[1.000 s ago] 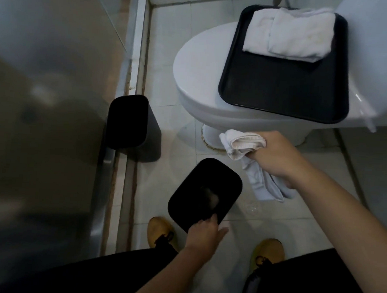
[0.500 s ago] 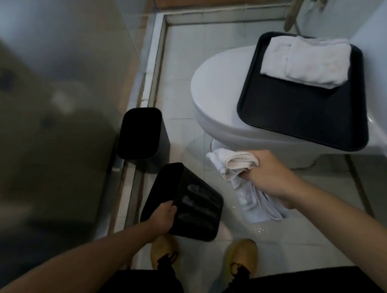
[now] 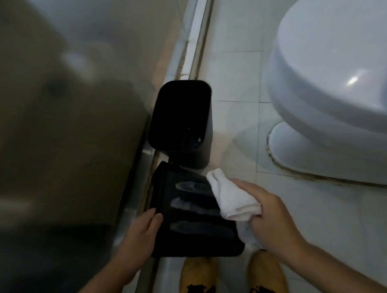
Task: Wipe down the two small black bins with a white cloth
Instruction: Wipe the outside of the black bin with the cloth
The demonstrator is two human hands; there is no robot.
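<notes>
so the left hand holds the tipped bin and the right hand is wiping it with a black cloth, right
Not quite: the cloth is white, not black, as the head view shows. The left hand does hold the tipped bin, and the right hand presses the cloth against it.

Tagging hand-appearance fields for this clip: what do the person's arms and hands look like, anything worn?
Both forearms are bare as far as the frame shows: no sleeves in view. The left hand and right hand wear no gloves, and no rings, watch or wristband are visible. The frame is dim and slightly blurred, so fine marks can't be ruled out.
</notes>
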